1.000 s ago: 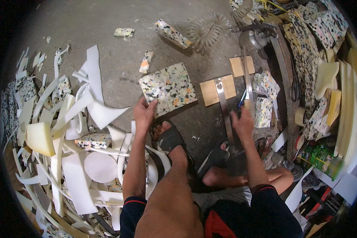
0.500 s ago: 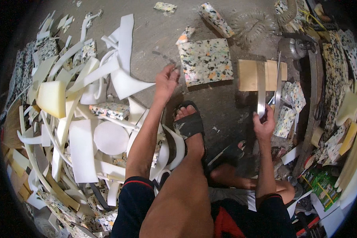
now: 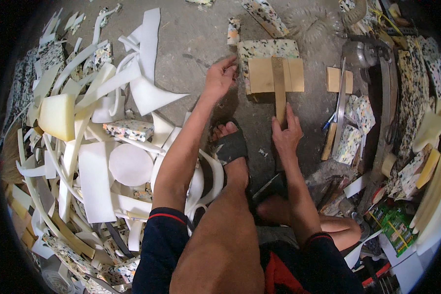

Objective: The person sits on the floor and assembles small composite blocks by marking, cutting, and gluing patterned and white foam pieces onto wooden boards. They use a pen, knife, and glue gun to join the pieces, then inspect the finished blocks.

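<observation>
A long flat strip [image 3: 279,83], brownish and ruler-like, is held by its near end in my right hand [image 3: 287,131]. Its far part lies across a tan cardboard piece [image 3: 260,74]. Both are over a square block of speckled foam [image 3: 267,47], whose far and left margins show; I cannot tell whether the cardboard rests on it. My left hand [image 3: 220,77] is just left of the block, fingers partly bent and apart, with nothing visible in them. A long knife [image 3: 338,112] with a wooden handle lies to the right, its blade passing a small cardboard piece [image 3: 347,81].
White foam offcuts [image 3: 97,179] heap up on the left, with a yellowish foam block [image 3: 56,117] among them. Speckled foam scraps [image 3: 359,113] lie beyond the knife. A metal motor-like part [image 3: 357,53] stands at the far right. My sandalled foot [image 3: 232,147] is between my arms.
My right hand has moved left with the strip. The larger cardboard piece has shifted left from the floor to over the foam block; the small piece stays behind. My left hand has come closer to the block.
</observation>
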Available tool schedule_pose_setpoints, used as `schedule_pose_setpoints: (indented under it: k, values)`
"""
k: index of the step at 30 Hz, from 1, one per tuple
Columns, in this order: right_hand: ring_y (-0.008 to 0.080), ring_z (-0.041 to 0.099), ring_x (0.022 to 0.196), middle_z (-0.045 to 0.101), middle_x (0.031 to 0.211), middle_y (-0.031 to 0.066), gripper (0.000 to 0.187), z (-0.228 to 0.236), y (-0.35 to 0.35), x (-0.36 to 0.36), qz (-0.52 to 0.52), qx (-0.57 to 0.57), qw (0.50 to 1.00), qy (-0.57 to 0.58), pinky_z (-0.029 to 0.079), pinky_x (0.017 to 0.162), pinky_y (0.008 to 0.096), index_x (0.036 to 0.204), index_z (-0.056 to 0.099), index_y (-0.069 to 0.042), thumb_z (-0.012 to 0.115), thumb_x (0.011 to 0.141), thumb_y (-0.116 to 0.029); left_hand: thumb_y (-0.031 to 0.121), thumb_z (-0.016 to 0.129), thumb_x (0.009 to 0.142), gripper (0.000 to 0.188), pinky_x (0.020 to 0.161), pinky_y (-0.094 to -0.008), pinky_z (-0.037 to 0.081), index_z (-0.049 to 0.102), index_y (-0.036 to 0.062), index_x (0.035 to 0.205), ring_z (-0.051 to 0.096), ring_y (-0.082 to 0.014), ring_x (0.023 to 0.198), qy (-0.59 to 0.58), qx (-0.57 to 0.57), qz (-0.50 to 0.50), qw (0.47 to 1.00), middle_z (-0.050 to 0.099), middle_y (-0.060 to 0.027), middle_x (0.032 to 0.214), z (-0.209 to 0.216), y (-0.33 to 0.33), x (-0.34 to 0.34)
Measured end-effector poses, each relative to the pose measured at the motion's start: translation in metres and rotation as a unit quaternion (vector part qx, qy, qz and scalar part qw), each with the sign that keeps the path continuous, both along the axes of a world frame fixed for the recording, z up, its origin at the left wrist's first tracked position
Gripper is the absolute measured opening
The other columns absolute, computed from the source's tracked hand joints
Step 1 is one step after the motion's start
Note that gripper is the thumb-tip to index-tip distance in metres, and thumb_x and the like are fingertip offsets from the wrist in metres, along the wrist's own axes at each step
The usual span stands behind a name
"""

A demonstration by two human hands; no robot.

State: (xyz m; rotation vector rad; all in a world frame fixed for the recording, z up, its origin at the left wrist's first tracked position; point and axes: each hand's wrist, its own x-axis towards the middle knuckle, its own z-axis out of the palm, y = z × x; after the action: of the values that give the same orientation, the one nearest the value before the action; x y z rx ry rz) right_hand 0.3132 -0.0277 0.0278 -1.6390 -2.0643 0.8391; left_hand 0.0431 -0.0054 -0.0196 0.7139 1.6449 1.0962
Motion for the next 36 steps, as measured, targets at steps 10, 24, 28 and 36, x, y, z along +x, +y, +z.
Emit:
schedule_pose_setpoints:
  k: [10,24,28,36]
  values:
    - [0.0325,0.062,0.079,0.058,0.091,0.0192,0.064,-0.007,0.003,0.003,0.036,0.024,0.998,0.035,0.052,0.071,0.0423,0.143,0.052,-0.002,0.074,0.084,-0.014,0.013,0.082,0.075,0.078,0.097,-0.0454,0.049,0.045,0.0005,0.143,0.057,-0.0404,0.114,0.393,0.157,-0.079,0.903,0.06,-0.0223,0.122,0.002,-0.052,0.058]
    - [0.0342,0.061,0.075,0.055,0.089,0.0192,0.064,-0.005,0.005,0.006,0.016,-0.017,1.0,0.004,0.051,0.068,0.0428,0.144,0.052,-0.005,0.072,0.084,-0.015,0.009,0.072,0.085,0.046,0.079,-0.0473,0.053,0.058,0.0044,0.129,0.066,-0.0414,0.093,0.385,0.113,-0.072,0.913,0.067,-0.0205,0.103,-0.004,-0.042,0.071]
    - [0.0373,0.06,0.074,0.053,0.089,0.0198,0.062,-0.001,0.006,0.006,0.018,-0.024,0.999,0.016,0.051,0.066,0.0461,0.144,0.052,-0.005,0.071,0.086,-0.018,0.008,0.071,0.086,0.047,0.078,-0.0475,0.053,0.057,0.0028,0.131,0.065,-0.0427,0.091,0.384,0.153,-0.071,0.908,0.067,-0.022,0.101,-0.008,-0.042,0.069]
    - [0.0364,0.059,0.073,0.054,0.086,0.0213,0.063,0.001,0.007,0.007,0.03,-0.019,0.999,0.03,0.05,0.067,0.0448,0.143,0.052,-0.002,0.073,0.085,-0.017,0.005,0.067,0.09,0.042,0.083,-0.044,0.054,0.059,0.0041,0.131,0.068,-0.041,0.099,0.391,0.139,-0.086,0.906,0.069,-0.0227,0.109,-0.002,-0.042,0.069]
